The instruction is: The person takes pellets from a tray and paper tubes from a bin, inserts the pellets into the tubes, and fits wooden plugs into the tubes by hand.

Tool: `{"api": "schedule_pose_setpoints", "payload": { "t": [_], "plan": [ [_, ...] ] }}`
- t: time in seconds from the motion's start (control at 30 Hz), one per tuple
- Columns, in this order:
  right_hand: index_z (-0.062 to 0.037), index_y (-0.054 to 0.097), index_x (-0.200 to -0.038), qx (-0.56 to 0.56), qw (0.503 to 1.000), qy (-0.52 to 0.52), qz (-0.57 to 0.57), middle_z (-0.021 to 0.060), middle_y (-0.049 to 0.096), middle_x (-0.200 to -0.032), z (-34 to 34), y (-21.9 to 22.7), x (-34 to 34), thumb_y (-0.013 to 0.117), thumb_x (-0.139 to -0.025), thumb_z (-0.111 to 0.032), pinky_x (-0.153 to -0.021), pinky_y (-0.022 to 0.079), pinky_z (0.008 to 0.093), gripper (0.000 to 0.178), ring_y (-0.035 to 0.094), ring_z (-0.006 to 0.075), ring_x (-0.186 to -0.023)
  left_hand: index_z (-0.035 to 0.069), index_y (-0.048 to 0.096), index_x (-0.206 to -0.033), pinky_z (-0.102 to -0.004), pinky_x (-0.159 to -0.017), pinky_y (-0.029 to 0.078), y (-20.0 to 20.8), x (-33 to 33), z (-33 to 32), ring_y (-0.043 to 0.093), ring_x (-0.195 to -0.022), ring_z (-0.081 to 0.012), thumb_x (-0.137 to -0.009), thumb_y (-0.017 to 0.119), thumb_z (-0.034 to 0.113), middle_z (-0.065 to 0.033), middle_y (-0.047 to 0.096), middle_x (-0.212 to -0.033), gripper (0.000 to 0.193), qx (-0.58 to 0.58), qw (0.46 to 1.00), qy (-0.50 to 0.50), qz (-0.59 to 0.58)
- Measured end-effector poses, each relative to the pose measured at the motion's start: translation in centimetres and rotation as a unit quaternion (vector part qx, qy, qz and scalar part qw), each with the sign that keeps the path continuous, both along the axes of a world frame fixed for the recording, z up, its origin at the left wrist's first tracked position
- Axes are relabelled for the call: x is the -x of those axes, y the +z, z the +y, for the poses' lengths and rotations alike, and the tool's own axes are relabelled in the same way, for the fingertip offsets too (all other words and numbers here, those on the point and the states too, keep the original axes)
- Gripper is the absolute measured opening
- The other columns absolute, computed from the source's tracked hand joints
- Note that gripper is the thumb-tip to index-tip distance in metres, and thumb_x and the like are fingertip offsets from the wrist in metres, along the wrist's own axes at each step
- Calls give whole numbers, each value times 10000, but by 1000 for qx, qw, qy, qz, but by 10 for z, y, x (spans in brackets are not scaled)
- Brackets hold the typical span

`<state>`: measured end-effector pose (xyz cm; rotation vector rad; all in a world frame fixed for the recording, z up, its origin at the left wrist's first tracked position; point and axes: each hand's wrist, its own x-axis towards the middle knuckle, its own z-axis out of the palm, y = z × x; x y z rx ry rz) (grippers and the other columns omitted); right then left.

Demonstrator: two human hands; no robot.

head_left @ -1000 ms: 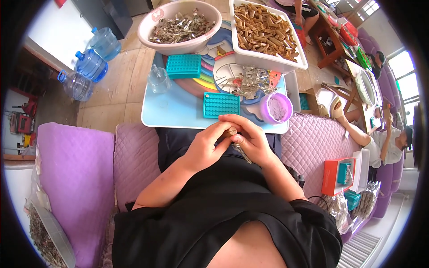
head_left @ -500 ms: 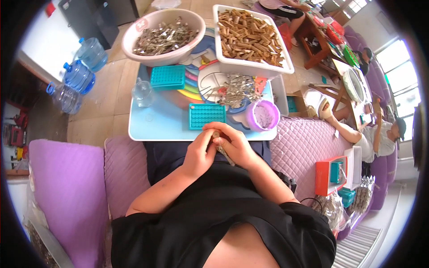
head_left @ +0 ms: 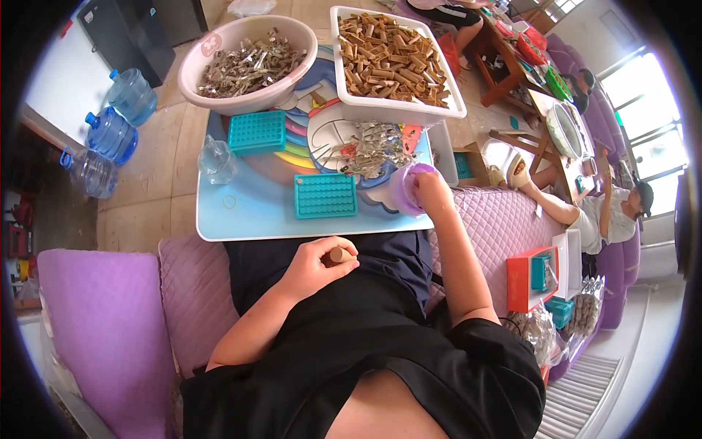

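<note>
My left hand [head_left: 316,266] rests over my lap, closed around a small brown cylindrical piece [head_left: 336,256]. My right hand [head_left: 430,189] is stretched forward to the small purple bowl [head_left: 404,192] at the near right edge of the light blue table [head_left: 248,212], fingers over its rim; whether it holds anything is hidden. A teal perforated tray [head_left: 326,195] lies on the table just left of the bowl. Beyond it a pile of small metal clips [head_left: 369,150] sits on a round white plate.
A pink basin of metal clips [head_left: 248,62] and a white bin of brown cylinders [head_left: 391,58] stand at the far side. A second teal tray [head_left: 257,132] and a clear bottle [head_left: 217,159] lie left. Water jugs [head_left: 110,132] stand on the floor. Other people sit at right.
My hands were joined over my lap working one piece. My right hand has now left it and reached forward to the purple bowl; my left hand stays with the brown piece.
</note>
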<state>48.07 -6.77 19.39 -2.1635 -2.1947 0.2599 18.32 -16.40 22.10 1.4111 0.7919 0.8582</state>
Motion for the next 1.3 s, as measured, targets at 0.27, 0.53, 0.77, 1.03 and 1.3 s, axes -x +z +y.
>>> {"api": "schedule_pose_setpoints", "payload": {
  "t": [0.27, 0.53, 0.77, 1.03, 1.3],
  "plan": [
    [-14, 631, -857, -132, 987, -71, 56, 158, 636, -787, -18, 29, 28, 591, -749, -78, -658, 489, 368, 132, 623, 294, -734, 49, 543, -932, -199, -630, 398, -17, -1, 5, 475, -659, -77, -854, 628, 207, 3, 497, -736, 195, -195, 978, 68, -12],
    [-21, 644, -970, -122, 911, 122, 376, 83, 627, -794, -75, 81, 103, 600, -765, 28, -669, 472, 264, 215, 602, 161, -725, 41, 344, -1310, -253, -691, 386, -5, -2, 5, 396, -687, -100, -944, 344, 159, -32, 451, -842, 385, 218, 951, -32, -217],
    [1, 553, -943, -243, 877, 234, 343, 98, 602, -809, -84, 61, 131, 621, -703, 100, -620, 481, 311, 269, 599, 242, -694, 45, 306, -1359, -226, -659, 368, 2, 3, 3, 408, -694, -105, -942, 349, 153, -47, 482, -849, 432, 290, 918, -44, -266],
    [-20, 525, -969, -266, 885, 283, 256, 89, 578, -803, -90, 63, 136, 604, -701, 83, -595, 463, 357, 298, 556, 265, -672, 31, 306, -1358, -212, -650, 372, 0, 5, -1, 422, -705, -90, -948, 385, 164, -24, 479, -841, 438, 275, 932, -28, -235],
    [-15, 488, -1015, -226, 890, 274, 287, 112, 576, -843, -88, 55, 137, 584, -737, 68, -617, 472, 364, 305, 566, 283, -703, 20, 342, -1328, -235, -699, 411, -3, 3, 0, 469, -718, -104, -940, 423, 125, -31, 501, -801, 410, 73, 997, 18, -15]
  ]
}}
